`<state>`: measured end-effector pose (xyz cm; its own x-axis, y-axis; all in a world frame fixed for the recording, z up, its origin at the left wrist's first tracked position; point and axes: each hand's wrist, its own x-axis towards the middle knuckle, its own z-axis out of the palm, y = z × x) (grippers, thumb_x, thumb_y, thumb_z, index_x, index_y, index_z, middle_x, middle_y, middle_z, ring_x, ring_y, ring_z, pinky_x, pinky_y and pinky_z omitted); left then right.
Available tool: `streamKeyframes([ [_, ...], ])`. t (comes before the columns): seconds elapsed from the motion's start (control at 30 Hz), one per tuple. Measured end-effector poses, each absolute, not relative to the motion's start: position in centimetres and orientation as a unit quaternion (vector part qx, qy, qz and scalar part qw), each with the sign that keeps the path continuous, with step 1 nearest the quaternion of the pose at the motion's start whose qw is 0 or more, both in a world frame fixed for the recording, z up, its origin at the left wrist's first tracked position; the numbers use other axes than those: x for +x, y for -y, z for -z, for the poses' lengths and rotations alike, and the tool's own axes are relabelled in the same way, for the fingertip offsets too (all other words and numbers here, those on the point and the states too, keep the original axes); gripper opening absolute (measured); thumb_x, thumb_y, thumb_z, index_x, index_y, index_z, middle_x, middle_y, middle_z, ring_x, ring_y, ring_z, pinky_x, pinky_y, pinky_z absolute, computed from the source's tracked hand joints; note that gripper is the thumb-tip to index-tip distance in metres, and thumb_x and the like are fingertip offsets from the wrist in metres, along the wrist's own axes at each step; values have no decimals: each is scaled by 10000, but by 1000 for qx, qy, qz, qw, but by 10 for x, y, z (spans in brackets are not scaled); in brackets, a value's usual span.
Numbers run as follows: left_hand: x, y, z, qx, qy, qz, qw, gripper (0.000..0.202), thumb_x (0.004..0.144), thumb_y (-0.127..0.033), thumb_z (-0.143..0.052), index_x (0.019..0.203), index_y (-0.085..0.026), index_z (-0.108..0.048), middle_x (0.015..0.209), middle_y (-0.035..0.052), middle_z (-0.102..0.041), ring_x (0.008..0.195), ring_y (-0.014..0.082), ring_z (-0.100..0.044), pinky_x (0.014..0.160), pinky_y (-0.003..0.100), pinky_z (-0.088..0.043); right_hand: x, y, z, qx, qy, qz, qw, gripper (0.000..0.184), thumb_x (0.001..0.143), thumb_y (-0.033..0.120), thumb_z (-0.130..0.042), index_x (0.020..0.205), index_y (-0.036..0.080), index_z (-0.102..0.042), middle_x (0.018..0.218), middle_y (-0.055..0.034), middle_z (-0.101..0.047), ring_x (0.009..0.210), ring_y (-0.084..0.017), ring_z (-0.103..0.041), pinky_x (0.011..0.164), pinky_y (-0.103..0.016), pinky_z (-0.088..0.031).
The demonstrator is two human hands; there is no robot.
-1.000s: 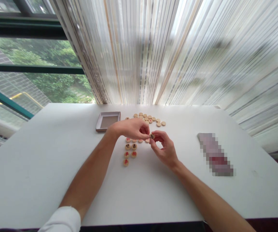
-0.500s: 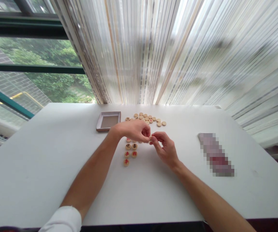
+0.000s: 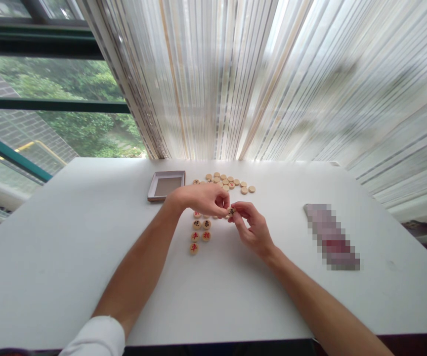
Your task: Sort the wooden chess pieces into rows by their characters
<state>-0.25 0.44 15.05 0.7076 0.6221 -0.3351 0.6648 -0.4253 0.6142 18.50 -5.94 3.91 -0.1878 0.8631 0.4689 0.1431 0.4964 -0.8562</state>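
Note:
My left hand and my right hand meet over the middle of a white table. Together their fingertips pinch one round wooden chess piece with a dark character on it. Both hands are closed around it. Just below my left hand, several face-up pieces with red and black characters lie in short rows. Part of that row is hidden under my left fingers.
A loose group of round wooden pieces lies farther back, beside a shallow grey box lid. A blurred-out flat object lies at the right. Striped curtains hang behind the table, with a window at the left.
The held piece was turned between the fingertips: edge-on half a second ago, its dark character faces up again now. Both hands stayed almost in place.

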Motion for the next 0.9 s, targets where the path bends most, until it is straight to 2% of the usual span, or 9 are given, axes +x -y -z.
streamKeyframes([
  [0.23,-7,-8,-149,845,-367,36,388,178,793,-321,-600,899,-193,-661,849,11,-750,746,148,-671,596,210,-447,185,60,-44,-349,745,-280,495,338,865,169,-640,1175,254,-534,996,-44,-641,765,-163,-650,741,-349,-585],
  [0.43,-10,-10,-146,839,-371,51,394,205,798,-346,-611,922,-192,-664,863,14,-748,736,146,-674,596,215,-445,189,57,-46,-344,773,-223,484,258,854,132,-634,1077,246,-570,948,-29,-631,757,-152,-632,718,-322,-571],
  [0.63,-10,-10,-147,837,-369,50,402,214,815,-361,-608,935,-192,-663,873,21,-750,752,154,-675,616,223,-453,193,55,-49,-337,796,-174,472,227,876,140,-633,1070,249,-588,946,-29,-636,775,-150,-640,720,-314,-575],
  [0.9,-14,-9,-154,822,-378,3,426,410,859,-549,-580,1075,-207,-648,924,42,-740,753,162,-662,589,224,-445,196,50,-48,-368,764,-144,510,258,870,167,-655,1105,252,-589,961,-39,-652,776,-167,-638,711,-340,-594],
])
